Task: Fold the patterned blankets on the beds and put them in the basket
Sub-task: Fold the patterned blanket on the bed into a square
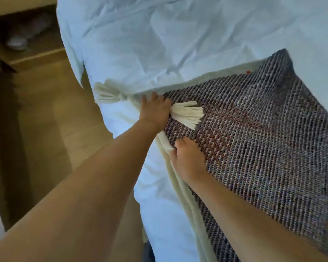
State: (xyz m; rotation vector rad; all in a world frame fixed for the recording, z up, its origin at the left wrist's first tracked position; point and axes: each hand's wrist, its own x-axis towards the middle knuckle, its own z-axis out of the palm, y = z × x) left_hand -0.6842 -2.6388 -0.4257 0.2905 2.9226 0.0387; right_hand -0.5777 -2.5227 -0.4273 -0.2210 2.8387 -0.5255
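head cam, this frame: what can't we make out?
Basket: nowhere in the head view.
Blanket: right and bottom edges cut off by the frame, so its size and fold count are unknown.
Left hand: its own back hides the palm, so grip or press on the blanket corner is unclear.
Right hand: pinches the blanket edge; fingers hidden under the cloth.
Grey object, top left: too blurred to name.
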